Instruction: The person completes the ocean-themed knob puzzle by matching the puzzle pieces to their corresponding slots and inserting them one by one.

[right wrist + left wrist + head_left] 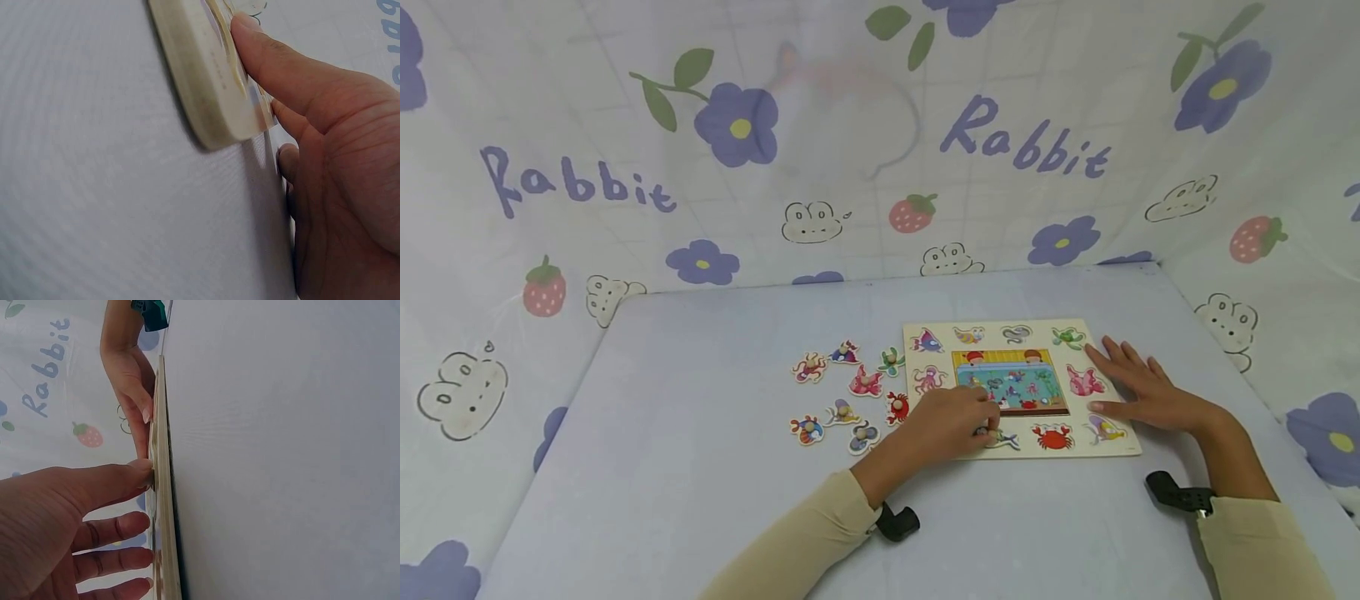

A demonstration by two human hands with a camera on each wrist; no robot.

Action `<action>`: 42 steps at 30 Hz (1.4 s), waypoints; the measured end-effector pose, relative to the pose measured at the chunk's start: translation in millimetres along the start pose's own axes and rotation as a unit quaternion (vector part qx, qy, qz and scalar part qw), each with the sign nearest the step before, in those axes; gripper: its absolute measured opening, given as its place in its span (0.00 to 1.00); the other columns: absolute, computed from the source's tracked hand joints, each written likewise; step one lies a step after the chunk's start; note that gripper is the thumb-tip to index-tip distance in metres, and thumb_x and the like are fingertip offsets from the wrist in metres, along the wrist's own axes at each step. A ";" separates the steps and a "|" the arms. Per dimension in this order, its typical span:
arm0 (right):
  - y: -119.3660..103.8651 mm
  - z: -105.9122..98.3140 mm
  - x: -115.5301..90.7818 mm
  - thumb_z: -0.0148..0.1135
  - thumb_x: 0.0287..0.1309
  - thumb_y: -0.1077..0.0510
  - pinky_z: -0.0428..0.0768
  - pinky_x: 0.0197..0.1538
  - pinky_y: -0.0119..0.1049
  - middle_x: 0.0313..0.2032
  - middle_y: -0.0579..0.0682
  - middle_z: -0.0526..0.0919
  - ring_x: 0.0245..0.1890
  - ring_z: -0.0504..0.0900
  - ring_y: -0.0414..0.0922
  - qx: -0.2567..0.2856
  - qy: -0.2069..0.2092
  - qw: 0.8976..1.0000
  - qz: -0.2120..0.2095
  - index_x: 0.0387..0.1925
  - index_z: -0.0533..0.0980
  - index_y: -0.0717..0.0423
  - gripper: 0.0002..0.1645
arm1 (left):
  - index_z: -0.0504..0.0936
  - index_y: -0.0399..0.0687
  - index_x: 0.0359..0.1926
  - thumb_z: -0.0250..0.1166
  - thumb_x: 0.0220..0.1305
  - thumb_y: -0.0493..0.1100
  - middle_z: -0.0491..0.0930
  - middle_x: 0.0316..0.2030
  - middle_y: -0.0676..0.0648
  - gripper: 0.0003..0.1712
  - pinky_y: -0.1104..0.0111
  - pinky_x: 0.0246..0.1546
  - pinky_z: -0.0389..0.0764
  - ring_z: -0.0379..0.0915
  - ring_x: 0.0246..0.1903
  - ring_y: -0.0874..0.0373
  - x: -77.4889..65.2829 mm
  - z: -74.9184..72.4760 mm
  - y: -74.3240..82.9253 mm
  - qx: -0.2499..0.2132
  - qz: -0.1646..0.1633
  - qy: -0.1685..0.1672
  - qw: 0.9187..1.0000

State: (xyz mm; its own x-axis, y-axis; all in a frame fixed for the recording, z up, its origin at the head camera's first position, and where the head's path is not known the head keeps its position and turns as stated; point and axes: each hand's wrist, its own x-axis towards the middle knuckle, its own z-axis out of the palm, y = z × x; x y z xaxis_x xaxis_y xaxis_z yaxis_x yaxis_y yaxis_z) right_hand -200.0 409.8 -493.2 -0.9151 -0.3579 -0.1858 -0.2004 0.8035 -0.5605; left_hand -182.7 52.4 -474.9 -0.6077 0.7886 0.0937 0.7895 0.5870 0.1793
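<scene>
A pale wooden puzzle board (pixel 1116 442) with sea animal pictures lies on the table. My left hand (pixel 951 421) is over its lower left part, thumb and forefinger pinching a small puzzle piece, mostly hidden, at the bottom row beside a greenish-blue animal shape (pixel 1006 440). In the left wrist view the thumb (pixel 119 481) meets the board's face and the other fingers are spread. My right hand (pixel 1157 396) rests along the board's right edge with fingers extended, its thumb near the pink fish picture (pixel 1085 382). A red crab shape (pixel 1052 437) shows between the hands.
Several loose knobbed pieces lie left of the board, among them an octopus (pixel 809 367), a pink fish (pixel 866 382), a green turtle (pixel 891 361) and a red crab piece (pixel 897 407). A patterned curtain (pixel 850 167) rises behind the white table (pixel 700 483).
</scene>
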 end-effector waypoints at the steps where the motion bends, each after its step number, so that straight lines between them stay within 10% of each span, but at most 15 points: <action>1: -0.1 0.1 0.0 0.67 0.58 0.39 0.21 0.68 0.69 0.78 0.67 0.32 0.76 0.24 0.68 0.000 0.000 1.000 0.000 0.81 0.42 0.47 0.61 | 0.84 0.63 0.37 0.67 0.69 0.53 0.76 0.36 0.60 0.05 0.77 0.27 0.67 0.67 0.32 0.67 0.0 0.2 0.3 0.001 0.000 0.001 1.000; 42: 1.6 -0.5 0.0 0.67 0.59 0.39 0.20 0.68 0.68 0.78 0.66 0.32 0.76 0.23 0.67 0.008 -0.002 1.000 0.000 0.81 0.42 0.46 0.61 | 0.86 0.62 0.37 0.68 0.69 0.52 0.79 0.37 0.60 0.04 0.72 0.36 0.72 0.70 0.35 0.67 2.2 -3.3 1.9 0.019 -0.012 -0.016 1.000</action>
State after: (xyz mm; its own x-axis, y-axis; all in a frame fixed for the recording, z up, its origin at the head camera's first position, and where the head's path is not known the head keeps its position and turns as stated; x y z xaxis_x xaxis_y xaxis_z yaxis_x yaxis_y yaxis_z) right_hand -200.5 411.4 -493.7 -0.9134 -0.3600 -0.1898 -0.1944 0.7957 -0.5737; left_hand -182.8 54.7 -471.2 -0.6244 0.7790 0.0576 0.7774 0.6125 0.1436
